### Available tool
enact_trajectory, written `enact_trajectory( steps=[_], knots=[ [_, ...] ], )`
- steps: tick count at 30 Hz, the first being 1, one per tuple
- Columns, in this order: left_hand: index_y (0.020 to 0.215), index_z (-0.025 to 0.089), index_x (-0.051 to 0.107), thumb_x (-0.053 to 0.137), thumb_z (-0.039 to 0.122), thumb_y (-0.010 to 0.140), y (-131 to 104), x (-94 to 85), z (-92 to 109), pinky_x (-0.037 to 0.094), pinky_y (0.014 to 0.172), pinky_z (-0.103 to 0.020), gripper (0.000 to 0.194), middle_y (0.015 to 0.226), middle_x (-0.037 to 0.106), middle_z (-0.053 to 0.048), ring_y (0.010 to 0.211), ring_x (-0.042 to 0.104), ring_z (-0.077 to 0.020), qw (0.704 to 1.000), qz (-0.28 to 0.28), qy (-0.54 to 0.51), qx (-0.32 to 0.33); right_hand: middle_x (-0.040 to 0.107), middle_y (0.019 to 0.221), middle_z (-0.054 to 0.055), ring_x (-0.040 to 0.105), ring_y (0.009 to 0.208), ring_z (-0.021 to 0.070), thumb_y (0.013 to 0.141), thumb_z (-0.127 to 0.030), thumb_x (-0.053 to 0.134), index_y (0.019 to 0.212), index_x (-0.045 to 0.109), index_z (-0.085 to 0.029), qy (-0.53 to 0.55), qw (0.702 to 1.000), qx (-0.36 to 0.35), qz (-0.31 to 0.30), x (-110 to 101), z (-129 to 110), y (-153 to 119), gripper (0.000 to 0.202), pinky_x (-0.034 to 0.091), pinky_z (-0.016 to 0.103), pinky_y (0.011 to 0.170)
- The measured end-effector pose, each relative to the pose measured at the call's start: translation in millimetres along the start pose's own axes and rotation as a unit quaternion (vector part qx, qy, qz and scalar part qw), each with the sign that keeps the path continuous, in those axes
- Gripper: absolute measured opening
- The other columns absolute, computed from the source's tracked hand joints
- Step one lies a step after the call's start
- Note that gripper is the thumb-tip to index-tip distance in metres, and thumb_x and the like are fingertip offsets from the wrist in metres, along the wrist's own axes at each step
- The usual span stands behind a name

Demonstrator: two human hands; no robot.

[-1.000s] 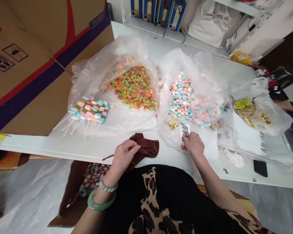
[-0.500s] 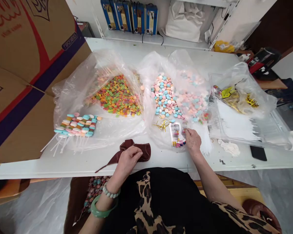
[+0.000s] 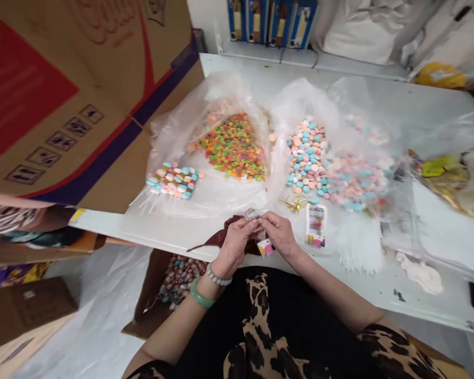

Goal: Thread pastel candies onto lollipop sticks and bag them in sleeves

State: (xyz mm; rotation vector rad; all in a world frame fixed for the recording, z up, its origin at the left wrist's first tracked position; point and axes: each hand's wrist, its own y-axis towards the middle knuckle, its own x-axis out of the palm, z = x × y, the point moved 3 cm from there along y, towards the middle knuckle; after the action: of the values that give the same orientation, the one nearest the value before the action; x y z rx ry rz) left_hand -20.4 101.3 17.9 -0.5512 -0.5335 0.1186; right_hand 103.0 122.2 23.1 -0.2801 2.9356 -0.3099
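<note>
Pinching a small printed packet (image 3: 266,247) between the fingertips of our left hand (image 3: 237,238) and right hand (image 3: 280,232), we hold it over a brown cloth (image 3: 216,240) near the front edge of the white table (image 3: 142,225). Its upper end bears tiny dark print that we cannot read; its lower end shows pink and yellow patches. A second packet (image 3: 316,226) lies to the right, near some gold ties (image 3: 295,204), its rows of print too small for us to make out. On the large cardboard box (image 3: 114,79) at left, looped red lettering is too blurred to read, but we see five framed handling symbols (image 3: 61,141) in a row, one with upward arrows.
</note>
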Motion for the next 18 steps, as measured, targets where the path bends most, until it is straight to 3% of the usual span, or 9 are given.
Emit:
enact_trajectory(
  steps=[3,5,9,13,15,18],
  knots=[
    [0.067,0.012,0.063,0.085,0.038,0.054,4.9,-27.8,12.5,0.047,0.06,-0.026,0.036,0.063,0.064,-0.001,0.055,0.055,-0.0105,0.991,0.103,-0.069,0.051,0.051,0.062,-0.005,0.046,0.061,0.0129,0.071,-0.038,0.067,0.075,0.058,-0.023,0.03,0.998,-0.001,-0.047,32.9,-0.2,13.7,0.018,0.039,0.025,0.059],
    [0.065,0.013,0.062,0.084,0.037,0.055,6.8,-43.6,20.4,0.046,0.059,-0.025,0.035,0.06,0.063,0.0,0.055,0.055,-0.0102,0.983,0.131,-0.104,0.073,0.049,0.06,-0.006,0.043,0.058,0.0112,0.065,-0.034,0.071,0.071,0.055,-0.022,0.081,0.994,0.032,-0.072,51.8,4.6,20.4,0.021,0.037,0.024,0.056],
    [0.072,0.012,0.066,0.085,0.035,0.054,8.3,-61.9,31.1,0.046,0.059,-0.023,0.035,0.068,0.066,-0.001,0.06,0.058,-0.01,0.981,0.106,-0.145,0.065,0.049,0.059,-0.006,0.04,0.055,0.0094,0.063,-0.036,0.069,0.064,0.055,-0.019,0.134,0.982,0.093,-0.092,74.7,8.7,29.9,0.022,0.034,0.023,0.053],
    [0.071,0.011,0.067,0.087,0.03,0.051,11.1,-73.6,29.9,0.048,0.06,-0.025,0.034,0.067,0.067,-0.003,0.059,0.059,-0.0121,0.986,0.077,-0.148,0.009,0.047,0.056,-0.005,0.038,0.054,0.01,0.064,-0.042,0.068,0.062,0.055,-0.019,0.063,0.982,0.101,-0.146,81.2,2.3,38.4,0.026,0.031,0.024,0.051],
    [0.067,0.011,0.065,0.087,0.025,0.05,13.6,-79.6,29.0,0.048,0.062,-0.026,0.031,0.064,0.065,-0.002,0.059,0.059,-0.0115,0.977,0.102,-0.183,0.034,0.044,0.054,-0.005,0.036,0.052,0.0102,0.068,-0.047,0.065,0.06,0.053,-0.02,0.018,0.983,0.1,-0.151,84.0,0.2,41.7,0.031,0.029,0.024,0.05],
    [0.063,0.013,0.06,0.085,0.019,0.05,17.6,-83.8,29.4,0.046,0.062,-0.023,0.029,0.062,0.063,0.001,0.058,0.058,-0.0093,0.96,0.133,-0.232,0.086,0.05,0.061,-0.004,0.042,0.059,0.0116,0.069,-0.046,0.067,0.066,0.056,-0.02,-0.014,0.989,0.056,-0.133,93.2,-2.7,45.5,0.029,0.035,0.024,0.055]
  ],
)
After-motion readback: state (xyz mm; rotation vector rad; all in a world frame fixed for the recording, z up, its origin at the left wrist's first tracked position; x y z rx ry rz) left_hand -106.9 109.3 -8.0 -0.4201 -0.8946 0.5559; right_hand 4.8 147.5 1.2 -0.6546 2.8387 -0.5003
